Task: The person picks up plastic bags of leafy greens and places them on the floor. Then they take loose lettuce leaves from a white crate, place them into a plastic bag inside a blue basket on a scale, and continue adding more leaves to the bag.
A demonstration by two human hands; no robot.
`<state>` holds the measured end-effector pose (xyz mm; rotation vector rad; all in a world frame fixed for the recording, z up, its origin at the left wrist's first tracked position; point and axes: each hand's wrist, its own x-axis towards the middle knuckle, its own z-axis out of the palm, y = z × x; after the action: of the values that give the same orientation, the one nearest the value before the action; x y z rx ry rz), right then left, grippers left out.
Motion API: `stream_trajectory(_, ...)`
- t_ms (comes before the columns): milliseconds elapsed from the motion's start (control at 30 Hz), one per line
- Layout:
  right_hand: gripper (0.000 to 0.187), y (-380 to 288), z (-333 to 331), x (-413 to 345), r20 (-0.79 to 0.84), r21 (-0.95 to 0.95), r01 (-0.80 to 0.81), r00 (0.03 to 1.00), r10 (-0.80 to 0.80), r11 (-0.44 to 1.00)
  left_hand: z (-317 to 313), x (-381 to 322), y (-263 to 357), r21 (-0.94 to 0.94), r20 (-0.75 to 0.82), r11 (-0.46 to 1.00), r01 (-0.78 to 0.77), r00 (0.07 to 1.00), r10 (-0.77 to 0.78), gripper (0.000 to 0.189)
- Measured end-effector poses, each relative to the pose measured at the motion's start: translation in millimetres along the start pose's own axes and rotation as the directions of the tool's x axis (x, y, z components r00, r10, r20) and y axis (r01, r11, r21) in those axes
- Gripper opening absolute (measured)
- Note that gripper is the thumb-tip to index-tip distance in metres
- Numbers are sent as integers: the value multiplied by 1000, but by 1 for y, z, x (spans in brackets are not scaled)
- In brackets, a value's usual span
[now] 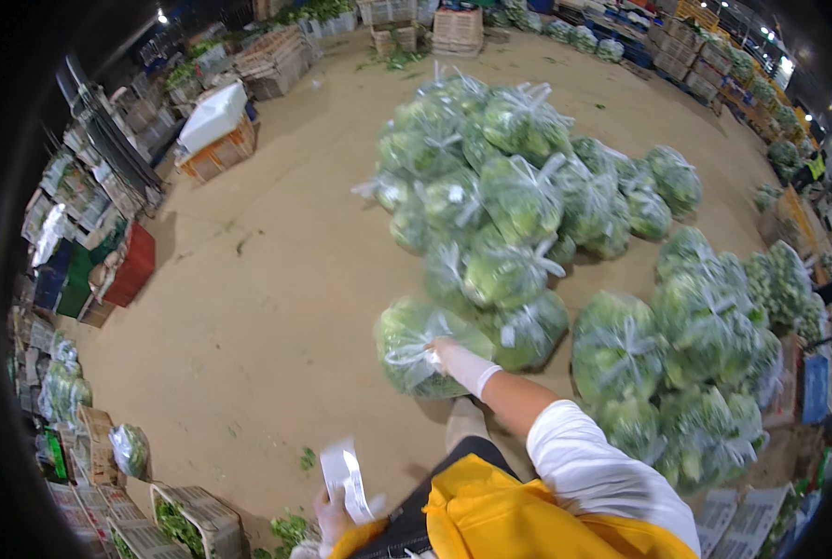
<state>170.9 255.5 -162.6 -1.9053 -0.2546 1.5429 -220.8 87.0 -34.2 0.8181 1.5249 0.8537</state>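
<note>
My right hand (451, 356), with a white sleeve over its wrist, reaches down to a tied clear plastic bag of leafy green vegetables (405, 335). Its fingers are closed at the gathered knot, where a small bit of white shows beside them. At the lower edge, my left hand (332, 513) holds a strip of white labels or paper (344, 472) that curls downwards. Behind the bag at my right hand lies a large heap of similar bags (520, 195). A bag with a white label (524, 335) rests just to its right.
A second group of bagged greens (702, 328) stands on the right. On the left are a red bin (130, 265) and a crate with a white foam box (213, 119). Newsprint-covered crates of greens (199, 520) stand at lower left. Leaf scraps (307, 458) lie on the floor.
</note>
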Motion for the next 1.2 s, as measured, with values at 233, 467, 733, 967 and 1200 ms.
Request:
stream_trajectory(233, 30, -159, 41, 132, 149, -294, 283, 957, -249, 913, 77, -27, 58, 478, -220, 836, 270, 958, -184, 45)
stream_trajectory(467, 33, -194, 36, 181, 147, -605, 356, 929, -339, 712, 139, -10, 110, 223, -258, 776, 590, 804, -536, 45)
stream_trajectory(733, 42, -81, -34, 86, 694, -438, 485, 718, -59, 756, 178, 72, 106, -30, 158, 980, 195, 969, -188, 36)
stream_trajectory(967, 53, -3, -59, -98, 533, 193, 185, 805, -261, 964, 256, 105, 138, 112, 744, 988, -104, 668, -14, 47)
stream_trajectory(1200, 59, 71, -88, -267, -454, 405, 380, 873, -179, 832, 264, 5, 187, 408, 910, 892, -194, 172, -378, 53)
